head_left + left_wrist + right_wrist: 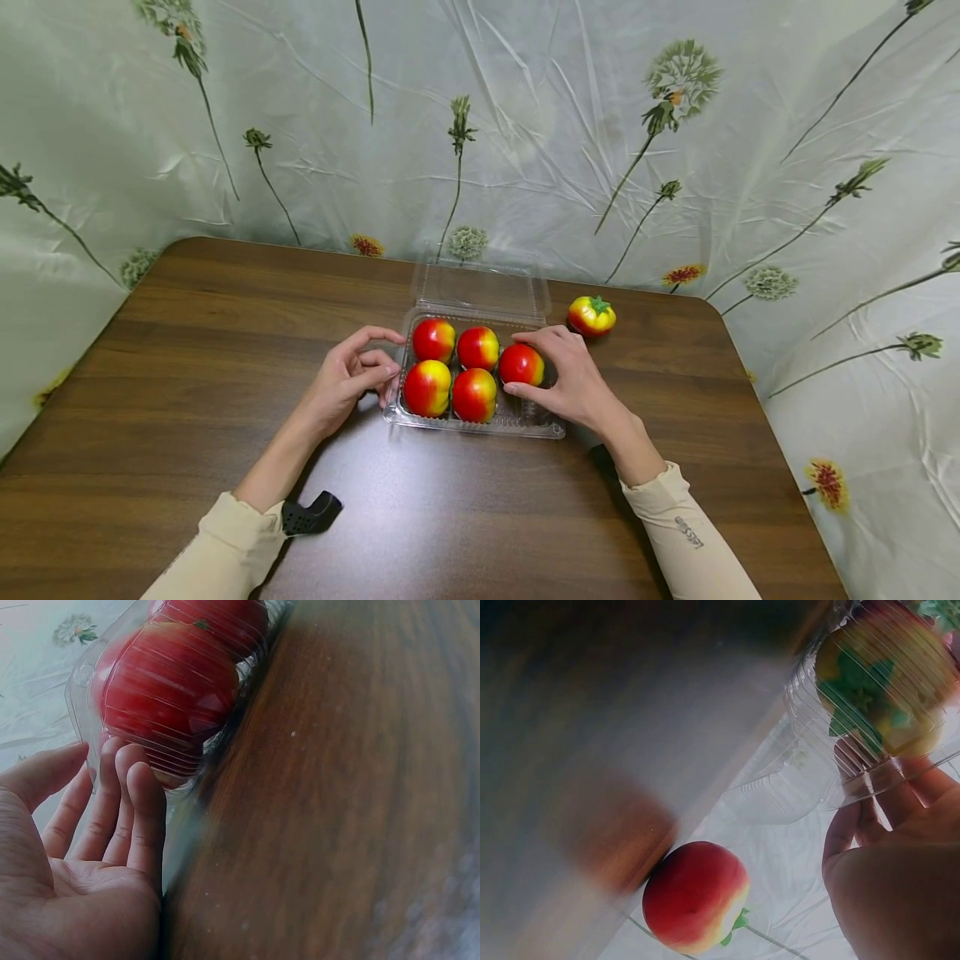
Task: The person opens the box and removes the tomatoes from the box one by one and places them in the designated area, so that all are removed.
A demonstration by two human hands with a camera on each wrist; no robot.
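A clear plastic box [480, 429] with its lid [482, 287] folded back holds several red-and-yellow fruits [474, 395] in two rows. Between the thumb and fingers of my right hand [572, 375] is another such fruit [521, 365], at the box's right end. Its green leafy cap [859, 694] shows through the ridged plastic in the right wrist view. My left hand [347, 377] touches the left rim with thumb and fingertips, its fingers loosely bent. In the left wrist view, those fingers [146, 802] lie close by the wall, next to a red fruit [169, 682].
One loose fruit [592, 317], green cap up, sits on the brown wooden table [262, 333] behind and right of the box. A pale dandelion-print curtain [525, 142] hangs along the table's back edge. A black piece [311, 513] sticks out from the left sleeve.
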